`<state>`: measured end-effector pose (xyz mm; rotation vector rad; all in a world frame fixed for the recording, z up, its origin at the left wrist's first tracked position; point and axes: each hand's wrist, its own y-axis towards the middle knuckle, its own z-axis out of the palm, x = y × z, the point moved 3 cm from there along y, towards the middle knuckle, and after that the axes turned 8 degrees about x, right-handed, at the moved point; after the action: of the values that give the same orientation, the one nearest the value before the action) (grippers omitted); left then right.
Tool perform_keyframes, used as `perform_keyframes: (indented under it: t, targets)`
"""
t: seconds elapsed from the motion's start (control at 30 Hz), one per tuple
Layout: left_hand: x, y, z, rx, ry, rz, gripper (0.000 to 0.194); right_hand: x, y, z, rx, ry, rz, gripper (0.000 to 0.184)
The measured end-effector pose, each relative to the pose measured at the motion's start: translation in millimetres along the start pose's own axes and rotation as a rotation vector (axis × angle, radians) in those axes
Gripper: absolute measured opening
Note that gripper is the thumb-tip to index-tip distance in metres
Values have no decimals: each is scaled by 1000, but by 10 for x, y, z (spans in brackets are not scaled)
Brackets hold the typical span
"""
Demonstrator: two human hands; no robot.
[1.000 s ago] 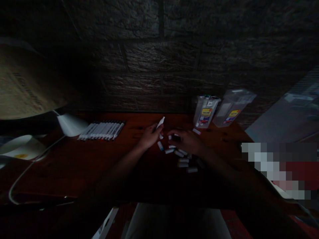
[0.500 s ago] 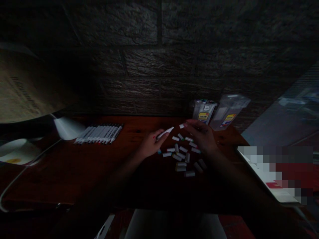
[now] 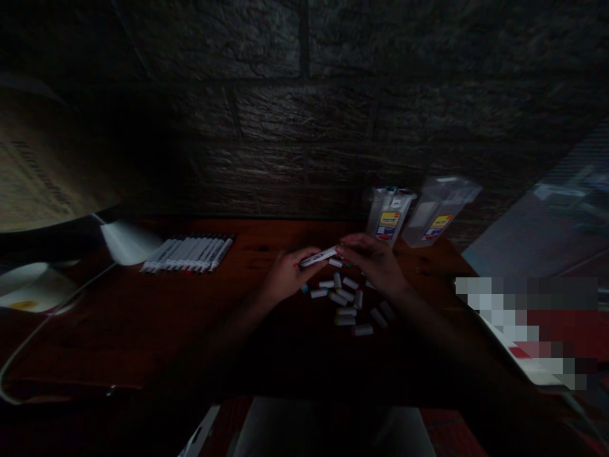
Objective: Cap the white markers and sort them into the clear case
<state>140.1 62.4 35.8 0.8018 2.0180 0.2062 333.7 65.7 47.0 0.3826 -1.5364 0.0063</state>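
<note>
A white marker [image 3: 318,257] with dark print lies slanted in my left hand [image 3: 287,274], whose fingers are closed around its lower end. My right hand [image 3: 375,261] pinches the marker's upper right end, where the small white cap sits mostly hidden by the fingertips. Beneath and beside my right hand, several loose white marker caps [image 3: 346,312] with coloured ends are scattered on the dark wooden table [image 3: 257,241]. On the left lies a neat row of white markers [image 3: 190,252], side by side.
Two clear plastic marker cases [image 3: 389,219] with yellow labels stand at the back right by the stone wall [image 3: 304,120]. A white cone-shaped object [image 3: 128,244] and a cable [image 3: 45,327] are at the left. A pale flat device [image 3: 511,346] lies at the right edge.
My right hand has moved left and brought the cap onto the marker's bare tip, so the gap between them is closed. My left hand has barely moved.
</note>
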Motion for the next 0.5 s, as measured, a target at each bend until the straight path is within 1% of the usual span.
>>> perform_keyframes:
  t: [0.1,0.27,0.43,0.5]
  targets:
    - [15,-8,-5,-20,18,12,22,26,-7,6,11,1,13,27]
    - [6,-9,-17,-22,85,43,23,28,-12,5,62,-11,16,31]
    - [-39,3,8,10,112,76,21,-9,-49,110,149,-34,-11,28]
    - [-52,4,14,11,118,71,22,-19,-55,137,146,-7,0,29]
